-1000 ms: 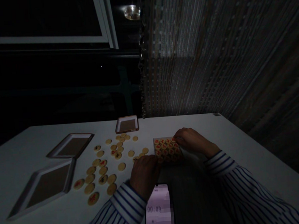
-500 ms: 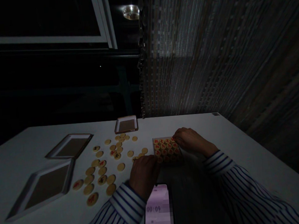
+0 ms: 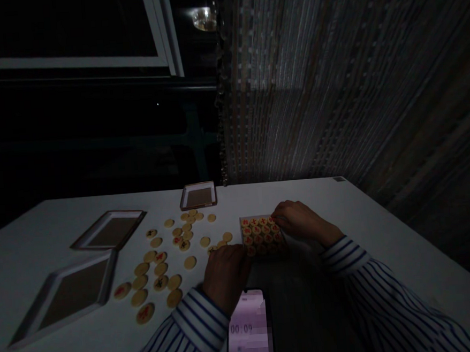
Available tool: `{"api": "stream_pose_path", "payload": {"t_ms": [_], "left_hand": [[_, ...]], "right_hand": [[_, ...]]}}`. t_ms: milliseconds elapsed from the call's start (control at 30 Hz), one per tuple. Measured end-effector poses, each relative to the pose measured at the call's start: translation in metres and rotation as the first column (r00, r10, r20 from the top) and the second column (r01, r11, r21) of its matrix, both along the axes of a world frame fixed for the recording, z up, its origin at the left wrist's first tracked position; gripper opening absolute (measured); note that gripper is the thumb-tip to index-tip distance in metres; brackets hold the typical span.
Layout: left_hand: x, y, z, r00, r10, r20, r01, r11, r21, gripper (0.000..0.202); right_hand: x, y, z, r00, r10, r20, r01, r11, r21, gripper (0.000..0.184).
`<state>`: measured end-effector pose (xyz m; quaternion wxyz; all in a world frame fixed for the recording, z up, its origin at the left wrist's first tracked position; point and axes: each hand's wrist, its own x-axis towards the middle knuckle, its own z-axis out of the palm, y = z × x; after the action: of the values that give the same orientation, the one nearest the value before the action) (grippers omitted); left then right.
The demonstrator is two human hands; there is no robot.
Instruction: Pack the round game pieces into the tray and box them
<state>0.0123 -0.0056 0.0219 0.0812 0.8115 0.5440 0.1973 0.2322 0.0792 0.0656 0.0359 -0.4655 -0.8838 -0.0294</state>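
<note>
The right hand (image 3: 302, 222) has its fingers bent close together at the far right corner of the box (image 3: 257, 217); the left hand (image 3: 227, 276) curls at its near left corner, fingertips hidden. Whether either hand pinches the rim or a piece, I cannot tell. The box sits between them on the table (image 3: 401, 255): leftward and nearer the wearer from the right fingers, just beyond and rightward from the left. Both hands are about equally near, across a diagonal. The box lies flat, open side up, its rows of red-marked pieces (image 3: 257, 230) running roughly side to side; it looks close to square, so no long axis stands out. Left of it are loose pieces (image 3: 161, 268), then the left tray (image 3: 109, 258). A phone (image 3: 244, 314) lies nearest the wearer, beside the left wrist.
</note>
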Motion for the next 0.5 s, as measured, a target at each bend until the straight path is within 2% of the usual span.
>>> {"api": "stream_pose_path", "payload": {"t_ms": [233, 500], "left_hand": [[0.0004, -0.0008, 0.0045, 1.0, -0.003, -0.012, 0.003, 1.0, -0.028, 0.022], [0.0007, -0.0001, 0.0018, 1.0, 0.001, -0.002, -0.001, 1.0, -0.012, 0.022]], "right_hand": [[-0.0004, -0.0009, 0.0008, 1.0, -0.005, 0.031, 0.005, 1.0, 0.002, 0.026], [-0.0008, -0.0014, 0.0017, 1.0, -0.006, 0.026, 0.006, 1.0, 0.003, 0.026]]}}
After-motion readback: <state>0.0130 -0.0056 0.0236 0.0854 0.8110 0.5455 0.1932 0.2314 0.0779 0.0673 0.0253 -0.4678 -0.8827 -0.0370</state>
